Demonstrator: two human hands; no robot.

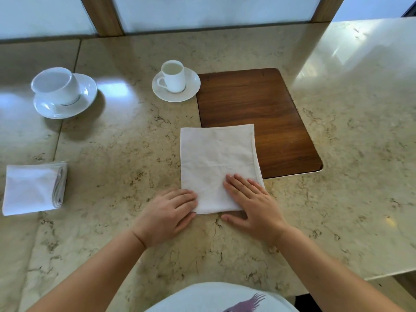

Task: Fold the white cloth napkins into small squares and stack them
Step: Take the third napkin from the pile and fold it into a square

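Observation:
A white cloth napkin point(211, 161), folded into a tall rectangle, lies on the marble table with its far right part over a wooden board. My right hand point(249, 201) presses flat on its near right corner, fingers straight. My left hand point(168, 212) rests at the near left corner, its fingertips touching the napkin's edge, fingers slightly bent. A stack of folded white napkins point(33, 188) lies at the table's left edge, away from both hands.
A brown wooden board point(258, 104) is set in the marble table point(123, 154) behind the napkin. A small white cup on a saucer point(175, 84) stands left of the board. A larger cup on a saucer point(63, 93) stands at far left. Window frames run along the back.

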